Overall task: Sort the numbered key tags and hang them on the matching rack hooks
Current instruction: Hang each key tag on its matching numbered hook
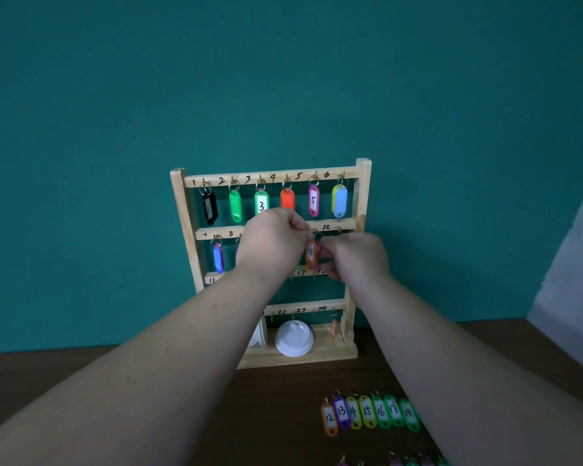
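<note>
Loose tags 12 to 18 [367,412] lie before the wooden rack [363,183]. At its second rail, left hand [273,242] and right hand [359,257] both pinch an orange tag [311,253]. Hanging is underway, and its ring probably needs guiding onto the hook beside 12.
</note>
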